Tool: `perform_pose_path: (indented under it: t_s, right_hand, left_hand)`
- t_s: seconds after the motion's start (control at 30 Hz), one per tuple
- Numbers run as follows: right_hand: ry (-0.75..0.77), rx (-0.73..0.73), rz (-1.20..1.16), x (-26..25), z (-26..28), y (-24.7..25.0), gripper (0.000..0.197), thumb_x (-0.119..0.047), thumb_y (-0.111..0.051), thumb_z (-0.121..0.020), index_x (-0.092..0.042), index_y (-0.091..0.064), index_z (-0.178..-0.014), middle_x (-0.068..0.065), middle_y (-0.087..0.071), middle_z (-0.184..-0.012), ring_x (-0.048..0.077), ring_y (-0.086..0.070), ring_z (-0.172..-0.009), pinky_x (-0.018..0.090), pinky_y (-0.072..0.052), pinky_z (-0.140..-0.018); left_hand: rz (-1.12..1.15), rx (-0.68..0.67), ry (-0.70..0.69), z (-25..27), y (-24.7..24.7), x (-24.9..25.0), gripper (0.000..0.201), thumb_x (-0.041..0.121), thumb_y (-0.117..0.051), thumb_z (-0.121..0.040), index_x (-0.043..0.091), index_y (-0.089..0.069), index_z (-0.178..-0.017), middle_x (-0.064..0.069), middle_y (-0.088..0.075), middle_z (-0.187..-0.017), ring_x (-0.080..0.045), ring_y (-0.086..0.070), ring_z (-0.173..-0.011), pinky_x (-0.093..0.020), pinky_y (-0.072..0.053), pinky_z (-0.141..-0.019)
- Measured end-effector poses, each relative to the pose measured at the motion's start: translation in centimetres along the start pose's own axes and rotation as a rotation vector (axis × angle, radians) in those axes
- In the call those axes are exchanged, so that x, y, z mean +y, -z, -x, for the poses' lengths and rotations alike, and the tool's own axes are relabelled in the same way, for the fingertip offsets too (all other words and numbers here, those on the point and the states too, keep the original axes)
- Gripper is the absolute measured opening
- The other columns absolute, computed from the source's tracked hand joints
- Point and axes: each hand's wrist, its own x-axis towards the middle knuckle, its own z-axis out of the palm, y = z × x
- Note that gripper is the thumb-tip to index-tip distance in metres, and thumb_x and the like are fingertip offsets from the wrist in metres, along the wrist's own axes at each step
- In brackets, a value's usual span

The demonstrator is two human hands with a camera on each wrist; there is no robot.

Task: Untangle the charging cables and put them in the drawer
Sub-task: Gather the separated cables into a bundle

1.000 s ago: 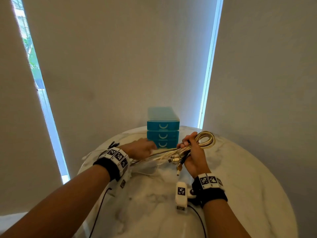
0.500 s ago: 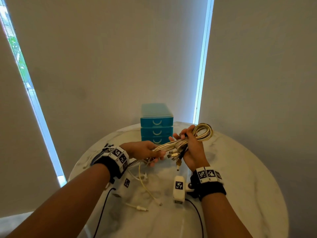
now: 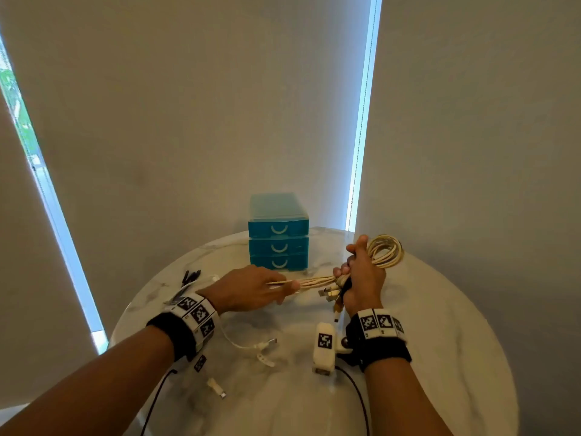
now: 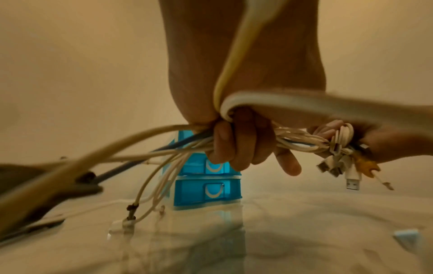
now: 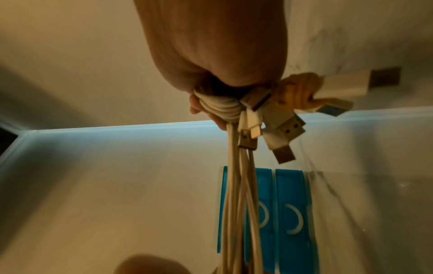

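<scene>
Marble table (image 3: pixel 440 309), three drawers (image 3: pixel 278 245), two hands gripping cables (image 3: pixel 314 281)

Showing two hands: left hand (image 3: pixel 248 291) and right hand (image 3: pixel 364 278). Sitting behind them, one blue drawer unit (image 3: pixel 278 231) stacking three drawers. Holding one cable bundle (image 3: pixel 314 281); cable count not being discernible.

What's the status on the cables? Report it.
Done: little; loose plug ends lie on the table. In hand: the right hand grips the looped bundle, while the left hand grips its strands. Left: separating the cables; all three drawers are closed.
</scene>
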Motion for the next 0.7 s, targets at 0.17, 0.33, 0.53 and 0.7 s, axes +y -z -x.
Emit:
perform_pose_path:
  t_s: [0.17, 0.33, 0.53, 0.7]
  right_hand:
    - [0.049, -0.029, 0.055, 0.1, 0.6, -0.7, 0.041, -0.053, -0.069, -0.101, -0.012, -0.068, -0.093, -0.001, -0.047, -0.052, 0.012, -0.045, -0.04, 0.026, -0.041, -0.045]
    - [0.108, -0.064, 0.057, 0.2, 0.8, -1.1, 0.043, -0.055, -0.066, -0.101, -0.014, -0.066, -0.09, 0.002, -0.046, -0.055, 0.015, -0.046, -0.042, 0.027, -0.044, -0.046]
    - [0.155, 0.094, 0.144, -0.4, 0.2, -0.4, 0.045, -0.057, -0.065, -0.102, -0.014, -0.07, -0.088, 0.0, -0.051, -0.054, 0.013, -0.046, -0.04, 0.024, -0.042, -0.04]
    - [0.293, 0.243, 0.353, 0.8, -1.4, 0.5, 0.05, -0.067, -0.07, -0.093, -0.021, -0.075, -0.076, 0.005, -0.079, -0.08, 0.024, -0.067, -0.065, 0.042, -0.061, -0.068]
  left_hand:
    - [-0.13, -0.042, 0.025, -1.2, 1.0, -0.1, 0.078, 0.09, -0.035, -0.093, 0.026, -0.078, -0.103, 0.003, -0.075, -0.092, -0.018, -0.069, -0.084, -0.037, -0.059, -0.087]
    - [0.105, -0.152, 0.088, -2.3, 1.5, -0.8, 0.063, 0.078, -0.043, -0.101, 0.019, -0.066, -0.095, 0.001, -0.066, -0.085, -0.014, -0.056, -0.069, -0.03, -0.051, -0.072]
    - [0.136, 0.002, 0.064, -1.2, 1.9, 0.0, 0.056, 0.068, -0.028, -0.108, 0.027, -0.066, -0.102, 0.003, -0.066, -0.095, -0.015, -0.059, -0.084, -0.027, -0.049, -0.077]
    - [-0.16, 0.002, 0.036, -0.7, 2.1, 1.6, 0.076, 0.069, -0.026, -0.11, 0.011, -0.074, -0.099, -0.007, -0.074, -0.095, -0.019, -0.067, -0.083, -0.037, -0.056, -0.086]
